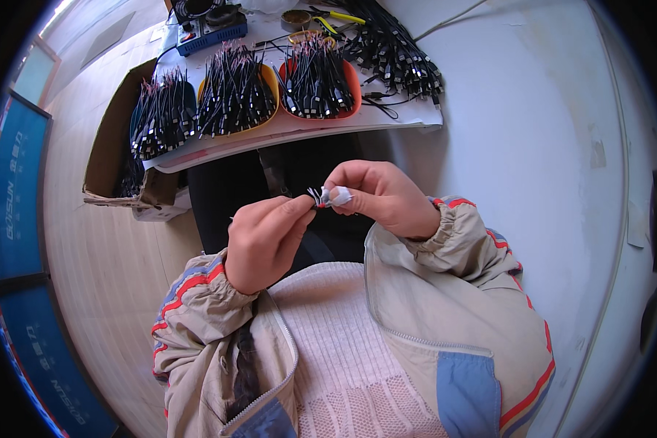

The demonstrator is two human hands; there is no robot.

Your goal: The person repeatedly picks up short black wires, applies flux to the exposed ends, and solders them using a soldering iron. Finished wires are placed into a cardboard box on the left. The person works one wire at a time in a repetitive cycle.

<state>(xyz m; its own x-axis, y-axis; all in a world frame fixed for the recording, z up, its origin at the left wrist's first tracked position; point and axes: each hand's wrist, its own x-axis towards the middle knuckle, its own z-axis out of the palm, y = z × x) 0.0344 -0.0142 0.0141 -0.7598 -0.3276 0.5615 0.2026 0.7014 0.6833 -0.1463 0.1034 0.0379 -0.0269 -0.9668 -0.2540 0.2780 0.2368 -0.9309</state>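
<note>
Over my lap, my left hand (264, 237) and my right hand (384, 198) meet, fingers pinched close together. Between the fingertips is a small bunch of thin wires (315, 195), whitish and dark, with a spot of red at its lower side. Both hands appear closed on this bunch; much of it is hidden by the fingers. White tape or wrapping (340, 196) covers the tip of my right thumb. Beyond the hands, black cables with metal plugs fill a red bin (356, 91), a yellow bin (273, 87) and a dark blue bin (191, 98).
The white table (292, 130) ends just beyond my knees. More black cables (398, 55) lie loose at its right, near yellow-handled pliers (345, 17). A blue box-shaped device (212, 38) and a small round tin (296, 20) stand behind. An open cardboard box (113, 139) sits at left.
</note>
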